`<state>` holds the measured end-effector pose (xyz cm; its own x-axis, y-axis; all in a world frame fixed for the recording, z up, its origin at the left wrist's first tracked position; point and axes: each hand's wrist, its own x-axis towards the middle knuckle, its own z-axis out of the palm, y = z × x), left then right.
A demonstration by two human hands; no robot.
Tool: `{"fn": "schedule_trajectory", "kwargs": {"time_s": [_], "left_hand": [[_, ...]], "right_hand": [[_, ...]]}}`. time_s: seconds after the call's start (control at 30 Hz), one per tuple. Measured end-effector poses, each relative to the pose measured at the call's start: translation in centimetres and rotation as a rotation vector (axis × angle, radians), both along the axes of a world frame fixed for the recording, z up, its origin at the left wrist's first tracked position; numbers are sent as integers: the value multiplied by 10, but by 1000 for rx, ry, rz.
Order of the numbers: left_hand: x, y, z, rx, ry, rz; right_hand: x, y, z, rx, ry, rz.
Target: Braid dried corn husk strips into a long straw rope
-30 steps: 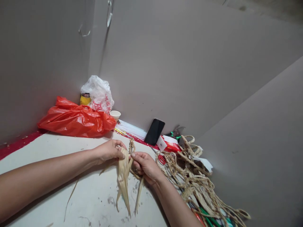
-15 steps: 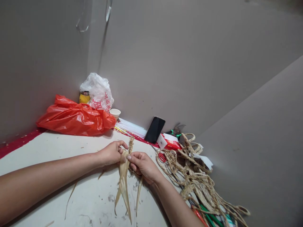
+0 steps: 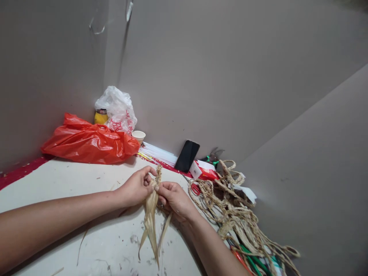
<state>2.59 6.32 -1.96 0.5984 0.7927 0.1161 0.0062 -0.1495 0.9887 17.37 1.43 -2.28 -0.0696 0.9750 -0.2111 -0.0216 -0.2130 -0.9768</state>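
Observation:
Between my hands is a braid of dried corn husk, its short plaited end upright and its loose flat strips hanging toward me. My left hand pinches it from the left, close below the plaited end. From the right, my right hand grips it between thumb and fingers, right beside the left fingertips. One more pale strip trails below the right hand. A heap of braided husk cord lies to the right of my right forearm.
Along the wall stand a red plastic bag, a white bag, a yellow jar, a paper cup and a leaning phone. Pliers and red-handled scissors lie by the cord. Scraps dot the white table.
My left hand has shifted slightly and its fingers curl closer to the braid. The strip under my right hand has swung a little left. The whole view has moved slightly.

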Motion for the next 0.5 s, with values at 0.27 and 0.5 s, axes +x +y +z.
{"fn": "schedule_trajectory", "kwargs": {"time_s": [0.27,0.5], "left_hand": [[-10,-13,47,49,-155,-7],[-56,-15,132,-46,-161,115]], "right_hand": [[8,4,-7,-59,-36,-52],[11,4,-13,-67,-71,-62]]}}
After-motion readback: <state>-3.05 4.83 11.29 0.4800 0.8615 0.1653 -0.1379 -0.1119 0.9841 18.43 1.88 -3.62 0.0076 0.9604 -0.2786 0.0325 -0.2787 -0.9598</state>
